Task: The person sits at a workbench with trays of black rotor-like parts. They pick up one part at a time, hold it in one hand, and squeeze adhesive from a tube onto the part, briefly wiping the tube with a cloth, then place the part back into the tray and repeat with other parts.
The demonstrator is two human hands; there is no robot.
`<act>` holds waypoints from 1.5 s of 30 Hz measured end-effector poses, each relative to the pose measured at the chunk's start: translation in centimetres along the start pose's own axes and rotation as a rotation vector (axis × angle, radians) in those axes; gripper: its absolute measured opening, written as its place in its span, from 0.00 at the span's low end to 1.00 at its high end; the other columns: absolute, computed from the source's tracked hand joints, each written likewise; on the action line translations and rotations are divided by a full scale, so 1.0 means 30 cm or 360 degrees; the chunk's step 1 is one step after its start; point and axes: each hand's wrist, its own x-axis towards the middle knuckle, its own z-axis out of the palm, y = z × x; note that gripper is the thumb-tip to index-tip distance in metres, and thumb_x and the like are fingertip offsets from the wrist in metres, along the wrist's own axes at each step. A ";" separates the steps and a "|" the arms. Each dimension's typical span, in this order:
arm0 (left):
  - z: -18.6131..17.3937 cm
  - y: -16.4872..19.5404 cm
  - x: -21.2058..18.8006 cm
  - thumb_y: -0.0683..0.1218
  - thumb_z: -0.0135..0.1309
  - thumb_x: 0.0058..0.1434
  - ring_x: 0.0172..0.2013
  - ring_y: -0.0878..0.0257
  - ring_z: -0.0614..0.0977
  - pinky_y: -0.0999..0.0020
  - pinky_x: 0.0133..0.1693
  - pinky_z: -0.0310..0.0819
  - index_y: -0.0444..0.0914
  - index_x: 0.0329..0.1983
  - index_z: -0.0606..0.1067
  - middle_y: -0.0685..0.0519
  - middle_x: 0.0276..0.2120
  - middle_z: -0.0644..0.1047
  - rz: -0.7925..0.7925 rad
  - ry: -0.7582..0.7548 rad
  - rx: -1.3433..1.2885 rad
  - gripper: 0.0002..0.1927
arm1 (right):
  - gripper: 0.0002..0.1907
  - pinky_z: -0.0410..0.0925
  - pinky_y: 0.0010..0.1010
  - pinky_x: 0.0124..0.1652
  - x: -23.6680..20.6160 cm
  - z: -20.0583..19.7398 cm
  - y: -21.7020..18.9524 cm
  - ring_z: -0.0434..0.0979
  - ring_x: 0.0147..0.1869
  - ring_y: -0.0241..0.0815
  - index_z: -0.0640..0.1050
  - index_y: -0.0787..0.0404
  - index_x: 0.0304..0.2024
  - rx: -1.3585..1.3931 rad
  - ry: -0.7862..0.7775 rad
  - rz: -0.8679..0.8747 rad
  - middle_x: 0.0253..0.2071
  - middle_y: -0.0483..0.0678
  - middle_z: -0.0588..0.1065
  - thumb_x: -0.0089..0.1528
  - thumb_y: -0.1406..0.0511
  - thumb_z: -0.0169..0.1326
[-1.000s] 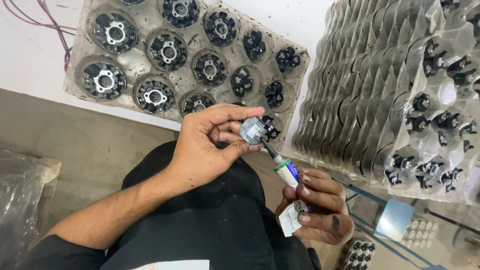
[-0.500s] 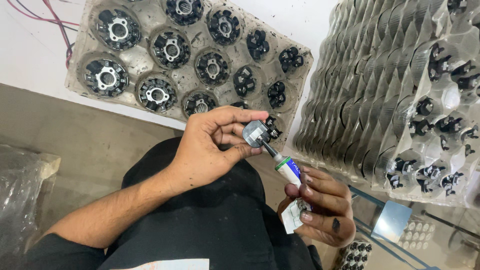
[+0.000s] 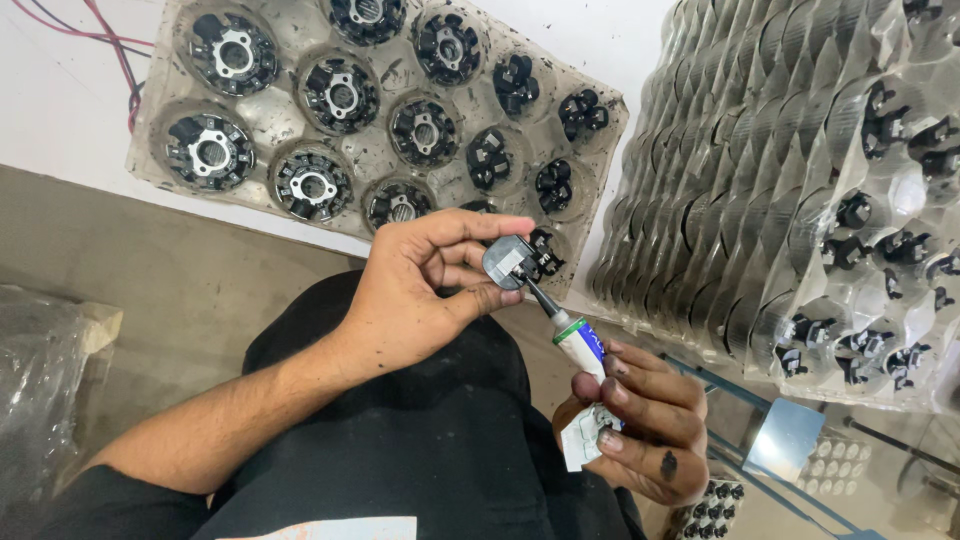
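My left hand holds a small round black-and-grey part between thumb and fingers, above my lap. My right hand grips a small squeezed white tube with a green band and a thin black nozzle. The nozzle tip touches the underside of the part. Behind my left hand lies a clear plastic tray with round pockets, several of them filled with similar black parts.
A tall stack of clear plastic trays with black parts stands at the right on the white table. Red and black wires run at the top left. A plastic-wrapped bundle sits at the lower left on the floor.
Both hands stay together with the nozzle on the part. The view has shifted slightly; the hands sit a little lower and to the right.
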 end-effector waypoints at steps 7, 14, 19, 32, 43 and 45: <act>-0.001 -0.025 -0.003 0.26 0.55 0.58 0.45 0.65 0.86 0.71 0.50 0.85 0.28 0.62 0.72 0.46 0.45 0.83 -0.0060 0.0000 -0.0061 0.27 | 0.21 0.82 0.45 0.52 -0.028 0.050 -0.004 0.82 0.52 0.43 0.68 0.52 0.42 0.0024 0.0194 0.0024 0.44 0.44 0.76 0.57 0.73 0.67; -0.006 -0.072 -0.003 0.26 0.56 0.61 0.48 0.66 0.84 0.70 0.53 0.81 0.28 0.64 0.72 0.48 0.50 0.81 -0.0097 -0.0083 -0.0292 0.26 | 0.19 0.80 0.48 0.51 0.015 0.035 0.002 0.80 0.52 0.44 0.71 0.53 0.41 0.0273 0.0075 0.0031 0.43 0.47 0.76 0.55 0.68 0.68; -0.003 -0.103 -0.019 0.29 0.58 0.62 0.49 0.68 0.83 0.70 0.54 0.79 0.29 0.64 0.73 0.51 0.51 0.80 -0.0225 -0.0134 -0.0522 0.25 | 0.19 0.82 0.37 0.44 0.012 0.153 -0.008 0.84 0.47 0.44 0.69 0.52 0.46 0.0136 0.0958 0.0287 0.41 0.47 0.78 0.62 0.71 0.66; -0.016 -0.157 -0.021 0.40 0.59 0.66 0.39 0.64 0.83 0.64 0.47 0.82 0.32 0.69 0.69 0.51 0.46 0.81 -0.0434 -0.0237 -0.0829 0.28 | 0.23 0.77 0.27 0.45 -0.051 0.150 0.037 0.81 0.44 0.41 0.68 0.57 0.41 0.0389 0.1011 0.0707 0.38 0.51 0.76 0.60 0.65 0.74; -0.013 -0.157 -0.027 0.50 0.61 0.66 0.38 0.65 0.81 0.65 0.46 0.81 0.31 0.70 0.68 0.51 0.48 0.80 -0.0617 -0.0387 -0.1038 0.33 | 0.21 0.80 0.32 0.44 -0.040 0.088 0.003 0.81 0.49 0.45 0.68 0.54 0.38 0.0115 0.0436 0.0344 0.42 0.44 0.76 0.59 0.66 0.71; -0.012 -0.159 -0.030 0.49 0.61 0.67 0.38 0.65 0.81 0.65 0.46 0.81 0.30 0.70 0.68 0.51 0.46 0.80 -0.0614 -0.0414 -0.1059 0.33 | 0.19 0.82 0.34 0.42 -0.033 0.077 0.021 0.81 0.49 0.46 0.70 0.55 0.37 0.0165 0.0375 0.0256 0.40 0.46 0.76 0.56 0.67 0.71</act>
